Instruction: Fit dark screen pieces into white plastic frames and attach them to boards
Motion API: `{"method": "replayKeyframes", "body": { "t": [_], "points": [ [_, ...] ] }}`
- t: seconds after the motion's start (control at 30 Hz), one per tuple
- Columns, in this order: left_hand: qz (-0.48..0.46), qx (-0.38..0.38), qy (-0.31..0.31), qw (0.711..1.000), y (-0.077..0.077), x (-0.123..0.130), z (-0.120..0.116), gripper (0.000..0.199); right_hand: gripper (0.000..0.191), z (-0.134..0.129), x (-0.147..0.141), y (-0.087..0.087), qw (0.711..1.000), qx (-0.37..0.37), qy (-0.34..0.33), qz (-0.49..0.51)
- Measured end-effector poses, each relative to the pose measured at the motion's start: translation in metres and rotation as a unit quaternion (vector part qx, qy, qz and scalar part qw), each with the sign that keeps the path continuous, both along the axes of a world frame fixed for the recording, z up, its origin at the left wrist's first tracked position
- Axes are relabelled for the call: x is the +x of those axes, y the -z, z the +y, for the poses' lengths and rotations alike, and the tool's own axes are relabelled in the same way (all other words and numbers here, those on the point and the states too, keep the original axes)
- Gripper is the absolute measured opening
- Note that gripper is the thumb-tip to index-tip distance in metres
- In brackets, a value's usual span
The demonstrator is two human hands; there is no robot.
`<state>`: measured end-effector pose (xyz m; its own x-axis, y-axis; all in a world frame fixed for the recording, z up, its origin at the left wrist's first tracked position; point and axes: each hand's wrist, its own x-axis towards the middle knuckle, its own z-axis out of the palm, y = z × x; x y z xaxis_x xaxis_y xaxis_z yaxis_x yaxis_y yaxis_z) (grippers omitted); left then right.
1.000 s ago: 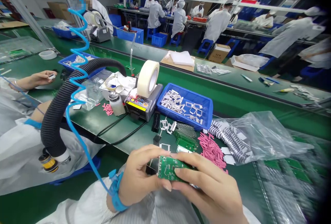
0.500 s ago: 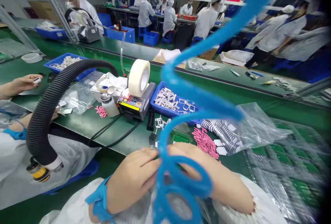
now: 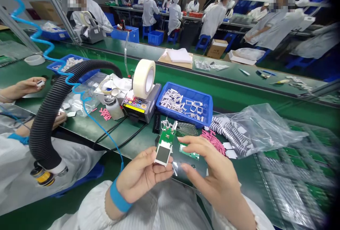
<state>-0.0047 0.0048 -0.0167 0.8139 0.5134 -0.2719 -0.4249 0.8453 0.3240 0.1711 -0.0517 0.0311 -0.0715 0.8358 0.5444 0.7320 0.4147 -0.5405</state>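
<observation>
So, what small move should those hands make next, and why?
Probably bring the right hand in to steady the green board: the left hand holds it only near the screen, its far end juts out past those fingers, and the right one is open beside it.

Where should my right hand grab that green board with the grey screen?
Best pinch the green board by its long edges near the far end, from the right: it looks thin, and the left hand holds the screen end.
</observation>
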Motion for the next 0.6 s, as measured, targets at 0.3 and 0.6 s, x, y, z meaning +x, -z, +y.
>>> {"method": "replayKeyframes", "body": {
  "t": [0.3, 0.6],
  "points": [
    [0.03, 0.005, -0.026, 0.999, 0.0, 0.002, -0.004, 0.012, 0.042, 0.005, -0.012, 0.011, 0.999, 0.008, 0.006, -0.041],
    [0.056, -0.001, -0.069, 0.996, 0.007, 0.0, -0.005, 0.014, 0.026, 0.02, -0.028, 0.03, 0.993, 0.036, 0.037, -0.11]
  ]
}}
